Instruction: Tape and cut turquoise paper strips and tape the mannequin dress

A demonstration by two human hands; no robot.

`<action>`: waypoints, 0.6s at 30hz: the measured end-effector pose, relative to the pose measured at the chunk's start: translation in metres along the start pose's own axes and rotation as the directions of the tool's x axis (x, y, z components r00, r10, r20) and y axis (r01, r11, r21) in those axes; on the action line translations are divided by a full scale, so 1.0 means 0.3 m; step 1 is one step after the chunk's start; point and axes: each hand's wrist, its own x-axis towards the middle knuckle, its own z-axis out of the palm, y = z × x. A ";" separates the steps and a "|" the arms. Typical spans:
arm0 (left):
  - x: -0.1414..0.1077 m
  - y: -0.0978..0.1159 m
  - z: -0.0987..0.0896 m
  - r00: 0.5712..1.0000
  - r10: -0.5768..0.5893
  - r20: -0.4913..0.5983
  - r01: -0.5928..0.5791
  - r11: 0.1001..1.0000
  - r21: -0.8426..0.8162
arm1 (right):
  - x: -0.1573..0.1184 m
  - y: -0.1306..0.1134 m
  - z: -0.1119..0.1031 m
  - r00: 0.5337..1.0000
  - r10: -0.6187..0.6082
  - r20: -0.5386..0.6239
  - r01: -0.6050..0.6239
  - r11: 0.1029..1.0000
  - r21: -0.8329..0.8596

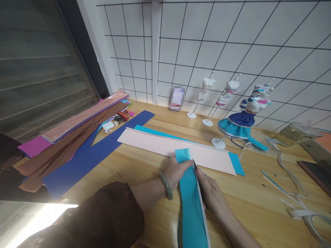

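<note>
A long turquoise strip (192,206) of paper or thin cloth, with a white band down its right edge, runs from mid-table toward me. My left hand (173,171), wearing a green bangle, pinches it near its far end, thumb on top. At the white edge, my right hand (212,191) grips dark scissors (194,165); only the pointed tip and part of the dark handle show. Just beyond the hands lies a pale pink strip (165,144), on top of another turquoise strip (237,164).
At left lie a dark blue strip (98,153), brown sheets (64,144) and a wrapped pink stack (85,115). White earbuds (108,126) sit beside them. Small mannequins (207,84) line the back; one wears a blue-turquoise skirt (236,125). Curled white ribbons (302,213) and a tablet (314,175) lie right.
</note>
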 end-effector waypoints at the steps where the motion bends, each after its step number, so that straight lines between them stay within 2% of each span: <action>1: 0.000 -0.001 -0.001 1.000 0.000 0.000 0.000 1.000 0.008 | 0.000 0.000 0.000 1.000 0.002 -0.006 -0.002 1.000 0.010; 12: 0.005 -0.011 -0.006 1.000 -0.027 0.006 0.026 0.999 0.040 | 0.005 -0.002 -0.003 1.000 0.012 -0.001 -0.012 0.999 0.031; 18: -0.001 0.006 0.002 1.000 -0.019 0.024 0.018 1.000 0.016 | 0.005 0.001 0.001 1.000 -0.022 -0.017 0.023 0.999 0.043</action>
